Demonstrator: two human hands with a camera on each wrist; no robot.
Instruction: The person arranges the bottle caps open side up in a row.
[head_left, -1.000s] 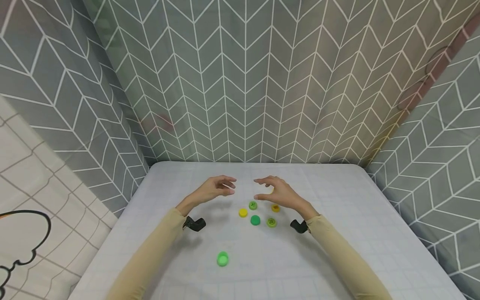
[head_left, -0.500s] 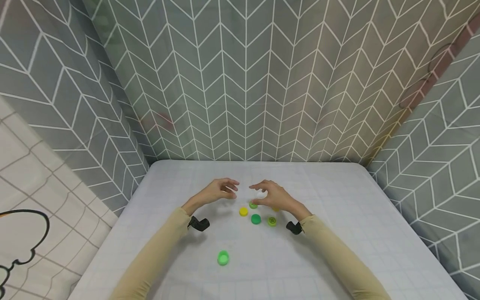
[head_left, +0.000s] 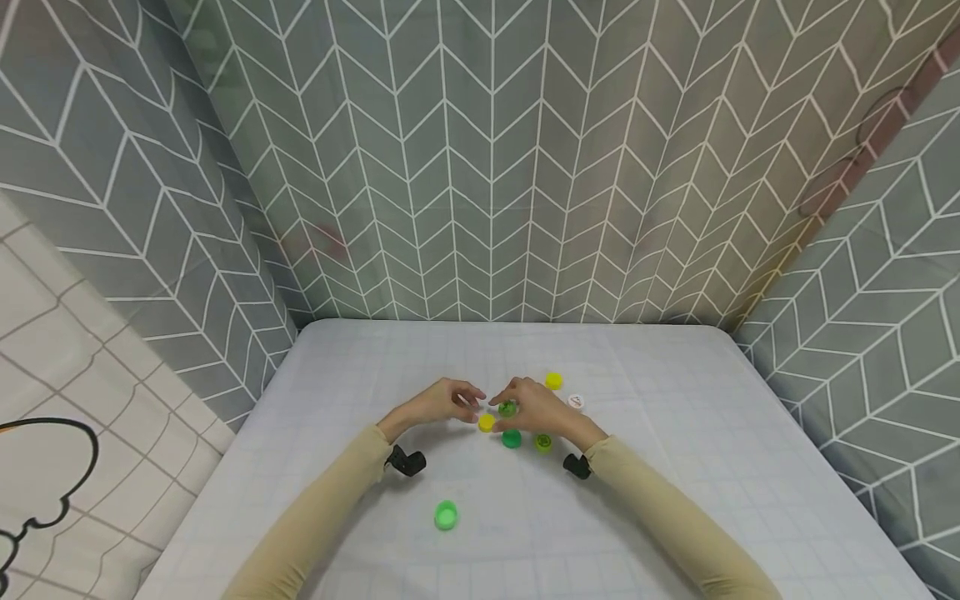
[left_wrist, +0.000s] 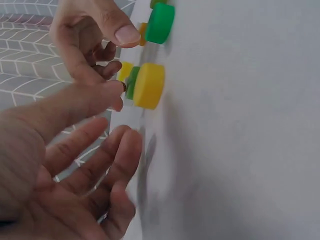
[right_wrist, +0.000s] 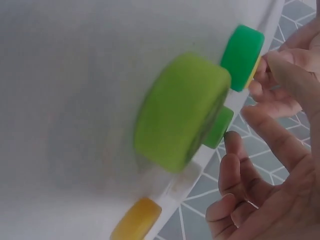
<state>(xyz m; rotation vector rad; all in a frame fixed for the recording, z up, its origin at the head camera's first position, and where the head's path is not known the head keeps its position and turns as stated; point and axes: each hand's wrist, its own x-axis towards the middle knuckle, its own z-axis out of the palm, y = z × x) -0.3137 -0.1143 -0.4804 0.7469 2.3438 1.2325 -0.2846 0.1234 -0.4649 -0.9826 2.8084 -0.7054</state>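
The left hand (head_left: 437,403) and right hand (head_left: 542,412), both loosely spread, are now closer together, bringing the yellow cap (head_left: 487,422) between them within reach.

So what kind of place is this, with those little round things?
Probably a curtained-off booth, maybe for filming. Grey zigzag-patterned sheets hang behind and beside a white-topped table, and the person has small black devices, perhaps cameras, near both wrists.

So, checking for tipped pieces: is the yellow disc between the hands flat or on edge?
Flat: the yellow disc shows its round top in the head view.
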